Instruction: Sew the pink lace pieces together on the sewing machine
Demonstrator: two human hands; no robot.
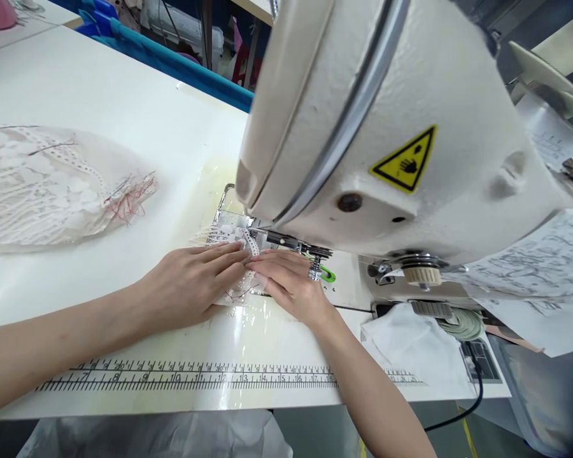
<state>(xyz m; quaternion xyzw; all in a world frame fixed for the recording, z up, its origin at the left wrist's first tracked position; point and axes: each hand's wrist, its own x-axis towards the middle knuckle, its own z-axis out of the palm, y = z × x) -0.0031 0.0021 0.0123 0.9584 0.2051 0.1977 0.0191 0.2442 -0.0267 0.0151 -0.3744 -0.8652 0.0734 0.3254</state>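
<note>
A small piece of white lace (230, 234) with a dotted trim lies under the needle area of the sewing machine (405, 76). My left hand (203, 280) rests flat on the lace, its fingers stretched toward the machine and its thumb mostly hidden. From the other side, my right hand (291, 280) has its fingers drawn together on the lace edge, close to the left fingertips. The machine head hides the needle. Below the hands, a loose dark thread shows on the lace.
More white lace (42, 184) with red thread ends lies at left. A printed ruler (195, 375) runs along the table's front edge. A green clip-like piece (328, 274) sits beside my right hand. White cloth (415, 346) and a cord roll (463, 323) are at right.
</note>
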